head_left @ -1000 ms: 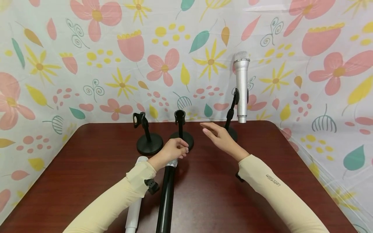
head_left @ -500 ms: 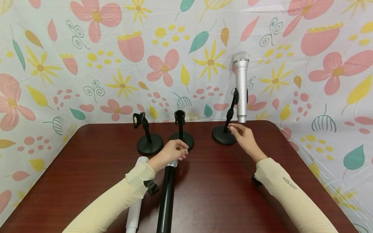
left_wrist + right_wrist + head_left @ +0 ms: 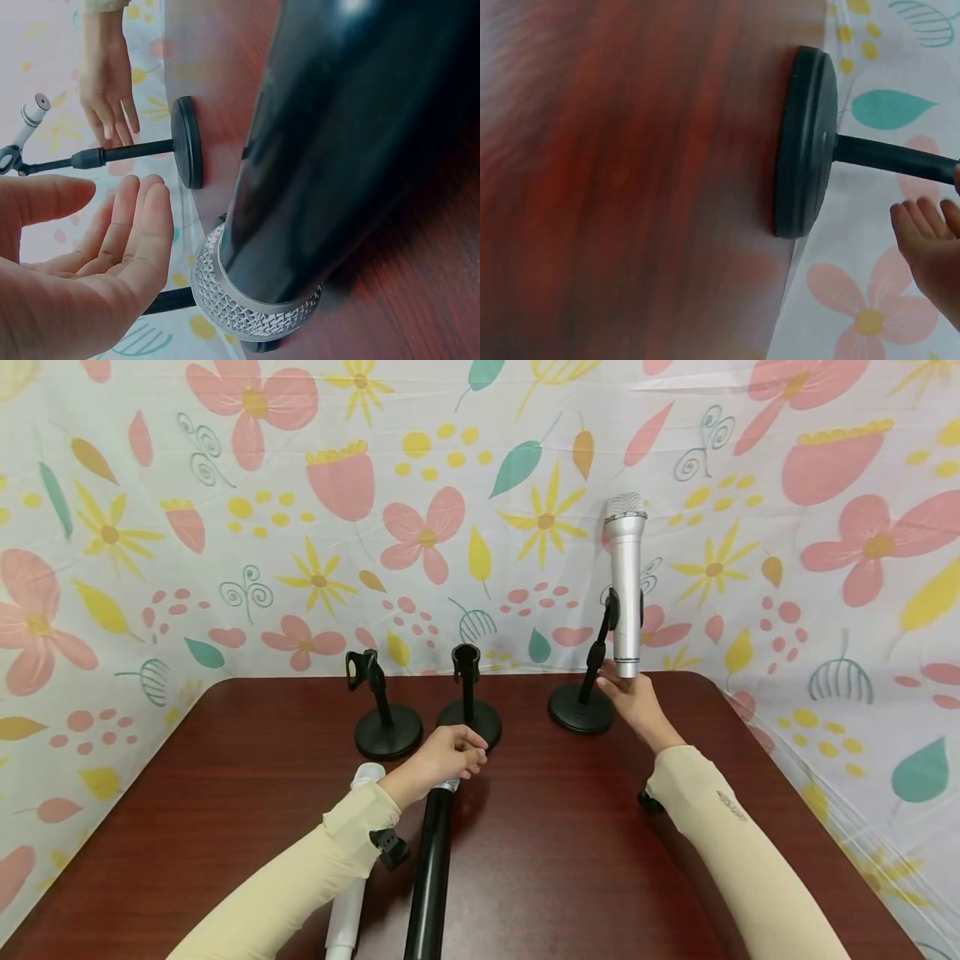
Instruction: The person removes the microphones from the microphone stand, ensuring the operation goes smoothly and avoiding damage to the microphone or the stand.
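Observation:
My left hand (image 3: 444,753) hovers with loosely bent fingers over the head of a black microphone (image 3: 427,877); nothing lies between thumb and fingers (image 3: 154,240). In the left wrist view that microphone's silver mesh head (image 3: 247,307) is beside the hand. My right hand (image 3: 637,702) reaches in at the pole (image 3: 889,156) of the right-hand desk stand, fingers (image 3: 911,225) extended close to it. This stand's clip holds a silver microphone (image 3: 626,585) upright, its lower end just over the right hand. A white microphone (image 3: 347,914) lies partly hidden under the left forearm.
Two more black desk stands with vacant clips, a left one (image 3: 387,732) and a middle one (image 3: 480,714), stand near the back of the brown table (image 3: 570,860). A flower-printed cloth (image 3: 480,485) hangs directly behind.
My right hand has moved right, from left of the silver microphone's stand to that stand's pole, under the microphone. The left hand stays nearly still.

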Available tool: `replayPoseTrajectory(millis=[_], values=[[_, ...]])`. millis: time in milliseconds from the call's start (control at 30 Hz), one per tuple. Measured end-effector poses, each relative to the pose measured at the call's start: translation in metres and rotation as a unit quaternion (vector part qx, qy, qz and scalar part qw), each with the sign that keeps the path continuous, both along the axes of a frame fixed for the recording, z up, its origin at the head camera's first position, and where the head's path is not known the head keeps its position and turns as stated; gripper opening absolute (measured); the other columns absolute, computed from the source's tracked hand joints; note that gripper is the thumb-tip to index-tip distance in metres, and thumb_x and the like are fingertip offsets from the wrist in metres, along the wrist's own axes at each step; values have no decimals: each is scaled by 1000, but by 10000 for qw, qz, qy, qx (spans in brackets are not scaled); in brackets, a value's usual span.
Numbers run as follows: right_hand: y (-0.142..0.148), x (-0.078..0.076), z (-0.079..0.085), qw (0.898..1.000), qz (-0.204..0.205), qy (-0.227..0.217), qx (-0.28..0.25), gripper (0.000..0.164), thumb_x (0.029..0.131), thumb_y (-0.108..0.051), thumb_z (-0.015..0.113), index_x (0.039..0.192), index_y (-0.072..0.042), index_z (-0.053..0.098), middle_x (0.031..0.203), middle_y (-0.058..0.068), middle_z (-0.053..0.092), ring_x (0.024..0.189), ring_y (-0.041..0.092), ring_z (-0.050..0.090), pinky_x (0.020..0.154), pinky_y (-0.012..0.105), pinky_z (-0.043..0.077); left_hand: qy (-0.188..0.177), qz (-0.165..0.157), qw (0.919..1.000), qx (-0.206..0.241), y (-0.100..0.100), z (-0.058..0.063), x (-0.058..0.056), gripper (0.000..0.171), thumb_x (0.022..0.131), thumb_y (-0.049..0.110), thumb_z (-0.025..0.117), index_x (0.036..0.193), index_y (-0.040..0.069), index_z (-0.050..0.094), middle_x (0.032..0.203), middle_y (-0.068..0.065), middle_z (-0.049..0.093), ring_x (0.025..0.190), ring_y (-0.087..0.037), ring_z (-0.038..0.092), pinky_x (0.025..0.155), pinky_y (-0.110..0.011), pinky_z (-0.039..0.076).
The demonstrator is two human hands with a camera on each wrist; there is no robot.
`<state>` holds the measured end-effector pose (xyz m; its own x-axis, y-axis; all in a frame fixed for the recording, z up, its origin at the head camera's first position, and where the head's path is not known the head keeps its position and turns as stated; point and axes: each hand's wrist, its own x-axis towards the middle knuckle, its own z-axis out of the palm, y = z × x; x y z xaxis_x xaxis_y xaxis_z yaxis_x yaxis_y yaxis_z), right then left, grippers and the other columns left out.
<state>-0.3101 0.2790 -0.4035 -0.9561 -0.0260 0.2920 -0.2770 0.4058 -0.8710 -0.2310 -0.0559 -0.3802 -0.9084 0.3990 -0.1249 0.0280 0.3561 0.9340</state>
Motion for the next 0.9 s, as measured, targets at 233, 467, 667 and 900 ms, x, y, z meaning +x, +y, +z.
replayPoseTrajectory(millis=[233,467,667,900], values=[[-7,-9,2,9995,-228,-130,-182,56,99,-11,55,144,11,30,143,33,37,130,44,41,107,50,36,13,-308,9995,-113,-3,2,4,15,95,4,57,107,-2,65,95,-14,67,87,-27,66,76,-38,56],[-12,-17,-4,9986,-470,-220,-50,48,96,-10,59,134,14,43,133,34,48,125,41,48,104,48,41,-61,-492,9988,-19,-3,4,8,18,96,6,57,110,-1,64,101,-18,67,92,-27,65,84,-43,54],[-11,-18,-7,9973,-688,68,258,44,94,-13,62,130,11,51,126,31,56,118,39,55,98,46,46,-104,-585,9982,1,-2,4,10,20,97,8,56,113,-2,63,104,-19,66,93,-27,65,83,-40,54],[-12,-15,-10,9964,-680,289,415,30,93,-19,65,112,4,66,110,23,67,103,28,64,90,44,51,-84,-585,9983,-17,-4,5,10,19,97,9,57,112,-1,64,103,-17,67,93,-25,65,83,-39,55]])
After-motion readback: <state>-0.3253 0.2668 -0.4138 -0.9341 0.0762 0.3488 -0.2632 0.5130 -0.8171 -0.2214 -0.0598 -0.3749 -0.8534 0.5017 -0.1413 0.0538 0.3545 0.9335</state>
